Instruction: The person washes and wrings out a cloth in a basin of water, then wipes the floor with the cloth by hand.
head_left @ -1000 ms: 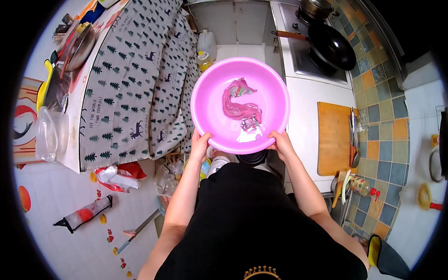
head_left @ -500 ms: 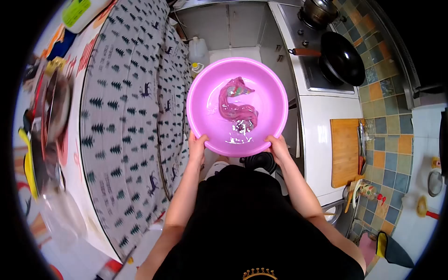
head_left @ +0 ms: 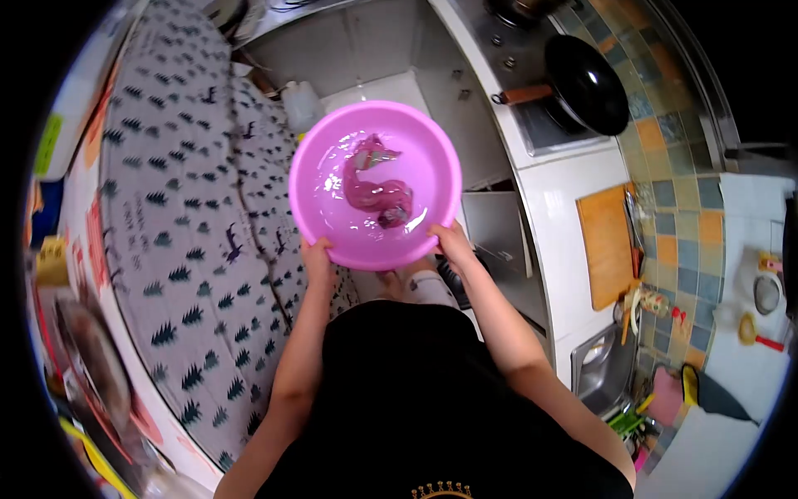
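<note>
A round pink basin (head_left: pixel 313 218) is held out in front of my body, over the floor. Water and a twisted, wet, pinkish-red cloth (head_left: pixel 374 193) lie inside it, the cloth bent in an S shape. My left hand (head_left: pixel 318 259) grips the near-left rim, its thumb over the edge. On the near-right rim my right hand (head_left: pixel 451 243) is closed, with its thumb on top. The undersides of both hands' fingers are hidden beneath the basin.
Tree-patterned fabric (head_left: pixel 183 249) covers the unit at left. On the right counter are a wok (head_left: pixel 586 83), a cutting board (head_left: pixel 607 245) and a metal sink (head_left: pixel 594 370). A plastic jug (head_left: pixel 301 106) stands beyond the basin, near grey cabinets.
The view has turned and the basin now sits further left in it, still in both hands. The sink at lower right has come more into view, and the water's glints have shifted.
</note>
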Tool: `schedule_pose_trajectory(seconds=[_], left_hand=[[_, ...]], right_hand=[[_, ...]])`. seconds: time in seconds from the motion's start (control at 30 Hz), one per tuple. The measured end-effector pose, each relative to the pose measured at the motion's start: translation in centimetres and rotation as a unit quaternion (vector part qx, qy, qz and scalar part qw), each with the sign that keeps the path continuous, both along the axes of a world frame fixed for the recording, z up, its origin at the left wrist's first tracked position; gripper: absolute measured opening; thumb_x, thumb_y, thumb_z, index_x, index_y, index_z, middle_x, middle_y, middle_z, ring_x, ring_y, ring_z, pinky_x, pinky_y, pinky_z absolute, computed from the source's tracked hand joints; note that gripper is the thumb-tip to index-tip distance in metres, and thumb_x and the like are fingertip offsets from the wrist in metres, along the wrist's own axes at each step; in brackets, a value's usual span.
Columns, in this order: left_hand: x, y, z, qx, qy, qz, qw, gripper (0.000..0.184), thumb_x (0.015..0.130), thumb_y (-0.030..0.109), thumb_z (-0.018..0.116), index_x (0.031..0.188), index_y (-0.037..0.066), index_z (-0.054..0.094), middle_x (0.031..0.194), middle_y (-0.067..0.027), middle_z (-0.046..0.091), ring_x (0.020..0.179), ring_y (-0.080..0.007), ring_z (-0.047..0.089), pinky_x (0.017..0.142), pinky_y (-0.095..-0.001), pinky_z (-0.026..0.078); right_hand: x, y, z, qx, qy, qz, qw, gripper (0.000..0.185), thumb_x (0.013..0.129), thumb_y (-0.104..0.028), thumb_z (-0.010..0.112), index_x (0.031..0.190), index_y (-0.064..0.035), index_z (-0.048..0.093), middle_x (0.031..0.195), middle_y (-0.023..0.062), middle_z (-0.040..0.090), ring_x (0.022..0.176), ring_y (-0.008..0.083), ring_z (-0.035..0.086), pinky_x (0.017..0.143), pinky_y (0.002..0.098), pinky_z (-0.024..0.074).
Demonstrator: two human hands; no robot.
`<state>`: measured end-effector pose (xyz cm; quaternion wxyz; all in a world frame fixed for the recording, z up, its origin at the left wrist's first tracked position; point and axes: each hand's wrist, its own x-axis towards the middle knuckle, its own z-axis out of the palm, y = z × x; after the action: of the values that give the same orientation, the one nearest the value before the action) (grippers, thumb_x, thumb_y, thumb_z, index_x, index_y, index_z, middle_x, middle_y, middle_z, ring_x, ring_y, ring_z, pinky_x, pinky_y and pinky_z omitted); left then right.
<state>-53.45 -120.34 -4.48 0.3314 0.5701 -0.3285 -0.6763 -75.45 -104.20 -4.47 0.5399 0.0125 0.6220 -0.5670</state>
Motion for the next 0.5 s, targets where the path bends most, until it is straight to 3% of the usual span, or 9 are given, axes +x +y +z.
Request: schedule_pose_trajectory(seconds=[0.1,0.4,0.5], left_hand=[[0.0,-1.3,-2.0,0.014,0.013,0.009,1.000,0.056,0.071,-0.006,0.055,0.126,0.004,0.052,0.102,-0.0059,0.060,0.089,-0.0184,0.059,0.074,-0.0296,0.050],[-1.0,-5.9,-6.2,0.229,0.014,-0.044,0.972,0.026,0.075,-0.006,0.055,0.099,0.002,0.058,0.088,-0.0055,0.062,0.077,-0.0194,0.061,0.063,-0.0303,0.050],[-1.8,-6.5,-8.7,0.229,0.046,-0.074,0.970,0.035,0.077,-0.005,0.055,0.112,-0.006,0.053,0.104,-0.0105,0.060,0.094,-0.0241,0.061,0.083,-0.0373,0.053]], right_hand=[[-0.5,-1.5,0.9,0.010,-0.008,-0.005,1.000,0.038,0.084,-0.008,0.059,0.121,-0.0013,0.055,0.099,0.0091,0.065,0.083,0.0186,0.068,0.067,0.0306,0.0595],[-4.8,-4.6,-2.8,0.052,-0.013,0.040,0.998,0.041,0.083,-0.010,0.061,0.123,-0.0008,0.056,0.100,0.0095,0.066,0.086,0.0190,0.068,0.070,0.0312,0.0595],[-7.0,-5.7,-5.0,0.078,-0.025,0.060,0.995,0.044,0.081,-0.012,0.063,0.123,-0.0006,0.057,0.101,0.0101,0.067,0.089,0.0204,0.067,0.071,0.0319,0.0569]])
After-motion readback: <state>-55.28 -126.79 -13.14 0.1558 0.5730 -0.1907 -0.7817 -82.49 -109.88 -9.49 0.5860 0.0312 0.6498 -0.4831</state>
